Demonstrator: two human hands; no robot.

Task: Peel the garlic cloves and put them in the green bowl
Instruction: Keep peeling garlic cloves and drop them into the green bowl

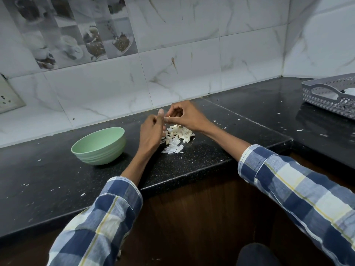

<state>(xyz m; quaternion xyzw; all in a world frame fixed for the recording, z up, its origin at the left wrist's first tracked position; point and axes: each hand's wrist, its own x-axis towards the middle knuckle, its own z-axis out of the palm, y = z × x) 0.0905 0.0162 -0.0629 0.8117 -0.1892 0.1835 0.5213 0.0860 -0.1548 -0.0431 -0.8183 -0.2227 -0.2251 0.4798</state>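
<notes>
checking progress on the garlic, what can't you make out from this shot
- Bowl inside, head view: near wall hides the bottom, so no clove count.
- Clove: mostly covered by the fingers of both hands; how far it is peeled is unclear.
- Basket: cut off by the right edge.

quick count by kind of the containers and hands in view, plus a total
Pale green ribbed plastic bowl: 1
Grey perforated plastic basket: 1
Bare hands, left hand and right hand: 2
Total: 4
</notes>
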